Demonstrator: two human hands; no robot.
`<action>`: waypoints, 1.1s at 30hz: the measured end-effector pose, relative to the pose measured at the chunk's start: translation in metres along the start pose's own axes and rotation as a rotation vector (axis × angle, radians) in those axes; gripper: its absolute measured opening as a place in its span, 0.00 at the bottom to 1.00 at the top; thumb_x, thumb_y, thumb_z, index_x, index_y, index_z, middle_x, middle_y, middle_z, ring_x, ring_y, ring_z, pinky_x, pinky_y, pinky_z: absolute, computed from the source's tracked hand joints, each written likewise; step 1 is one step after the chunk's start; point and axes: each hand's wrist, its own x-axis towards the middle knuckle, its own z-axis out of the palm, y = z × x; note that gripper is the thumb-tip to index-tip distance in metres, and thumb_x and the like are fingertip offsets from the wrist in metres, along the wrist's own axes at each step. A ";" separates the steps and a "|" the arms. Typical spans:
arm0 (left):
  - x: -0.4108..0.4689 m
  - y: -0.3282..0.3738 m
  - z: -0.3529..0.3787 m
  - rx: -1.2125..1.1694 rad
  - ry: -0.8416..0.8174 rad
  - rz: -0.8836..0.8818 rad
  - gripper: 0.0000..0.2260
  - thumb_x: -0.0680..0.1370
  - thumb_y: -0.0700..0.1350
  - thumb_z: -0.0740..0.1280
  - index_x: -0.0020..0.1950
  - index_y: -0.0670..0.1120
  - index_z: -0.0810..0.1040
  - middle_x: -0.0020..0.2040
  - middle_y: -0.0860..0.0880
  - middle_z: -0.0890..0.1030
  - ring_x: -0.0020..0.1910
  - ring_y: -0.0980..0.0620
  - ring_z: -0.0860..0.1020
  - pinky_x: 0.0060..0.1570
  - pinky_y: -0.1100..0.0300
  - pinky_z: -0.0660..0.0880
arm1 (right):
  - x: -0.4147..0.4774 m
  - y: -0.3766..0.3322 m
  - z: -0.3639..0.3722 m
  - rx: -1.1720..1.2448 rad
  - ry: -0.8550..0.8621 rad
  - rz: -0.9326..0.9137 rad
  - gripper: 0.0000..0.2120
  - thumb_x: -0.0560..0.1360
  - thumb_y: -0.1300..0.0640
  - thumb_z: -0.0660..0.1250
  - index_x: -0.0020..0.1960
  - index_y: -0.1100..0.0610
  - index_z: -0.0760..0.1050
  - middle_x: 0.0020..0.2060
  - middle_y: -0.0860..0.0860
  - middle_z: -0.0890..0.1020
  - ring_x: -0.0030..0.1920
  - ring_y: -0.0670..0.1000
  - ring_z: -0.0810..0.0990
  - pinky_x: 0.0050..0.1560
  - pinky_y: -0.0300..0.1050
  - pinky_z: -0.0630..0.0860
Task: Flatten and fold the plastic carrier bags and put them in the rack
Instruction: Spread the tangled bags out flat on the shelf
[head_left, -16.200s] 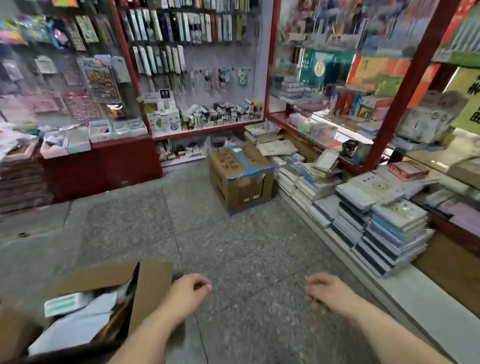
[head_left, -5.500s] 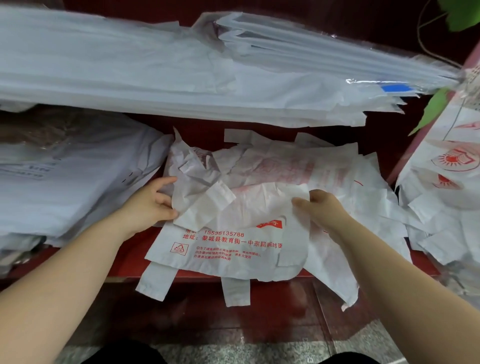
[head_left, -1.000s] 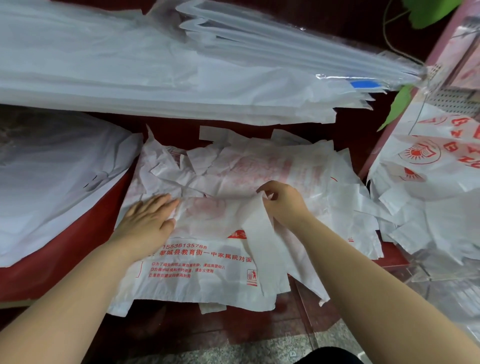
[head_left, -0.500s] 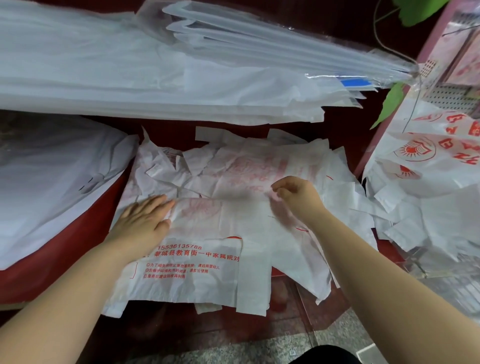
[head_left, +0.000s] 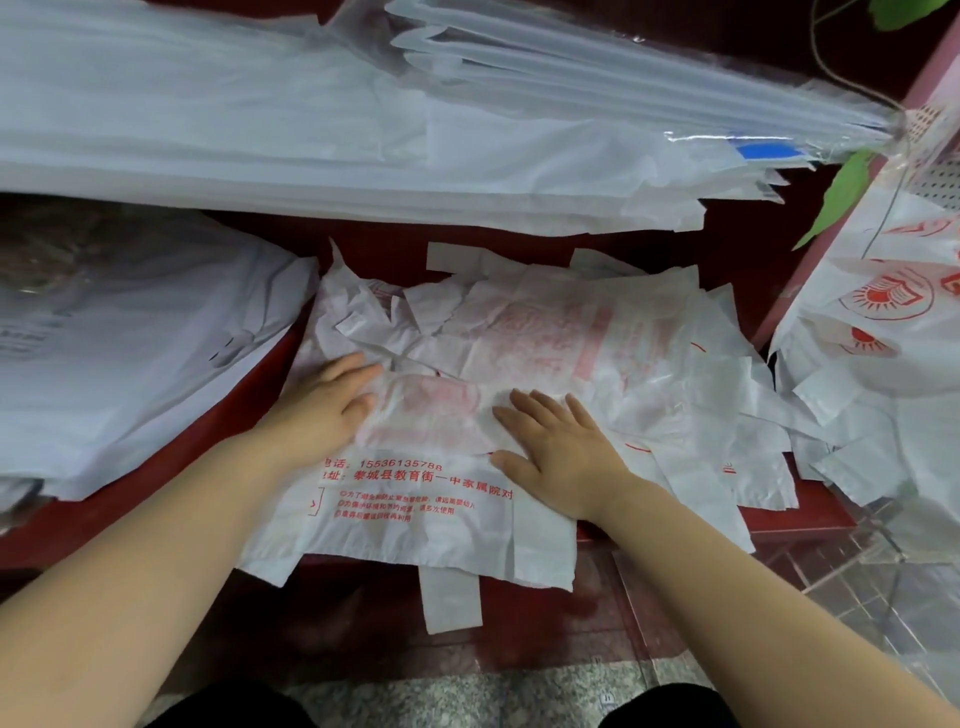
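Presently both hands lie flat on the top bag, a white carrier bag with red print that rests on a crumpled pile of bags on the red shelf. The left hand presses the bag's left side. The right hand presses near its right edge. Neither forms a grip: the fingers are straight and spread, palms down, pinching nothing. Held this way, the hands appear to be pushing out air and creases and keeping the slippery film from sliding on the bags beneath, so the step is judged to be flattening, with folding not yet begun. The bag's near edge overhangs the shelf front, and a handle strip dangles below it towards the floor.

Hidden or unclear: the bag's far end blends into the pile, so its full outline cannot be traced. The print under the palms is covered, and the red design higher up is too faint to read. Which fixture serves as the rack cannot be told. The upper stack of white sheets or bags and the left stack are both cut off by the frame. More printed bags at the right are partly out of view.
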 end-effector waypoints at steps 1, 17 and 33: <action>-0.006 -0.001 -0.003 -0.081 0.104 0.035 0.19 0.80 0.42 0.56 0.72 0.48 0.64 0.73 0.52 0.60 0.72 0.51 0.58 0.66 0.65 0.53 | -0.002 0.001 0.001 0.026 0.089 -0.011 0.37 0.70 0.34 0.39 0.74 0.52 0.56 0.75 0.52 0.55 0.74 0.51 0.51 0.72 0.49 0.42; -0.121 -0.030 0.021 -0.028 0.265 0.216 0.26 0.60 0.40 0.80 0.55 0.48 0.77 0.51 0.59 0.72 0.52 0.57 0.71 0.47 0.58 0.71 | -0.075 -0.006 0.022 0.173 0.574 -0.286 0.11 0.64 0.56 0.59 0.45 0.55 0.72 0.36 0.52 0.81 0.40 0.50 0.73 0.51 0.39 0.67; -0.122 -0.008 0.036 -0.183 0.346 0.384 0.16 0.57 0.35 0.66 0.40 0.51 0.81 0.46 0.70 0.77 0.54 0.65 0.73 0.61 0.78 0.58 | -0.117 0.035 0.005 0.569 0.352 -0.034 0.12 0.68 0.58 0.64 0.49 0.50 0.80 0.49 0.40 0.79 0.55 0.37 0.72 0.56 0.19 0.62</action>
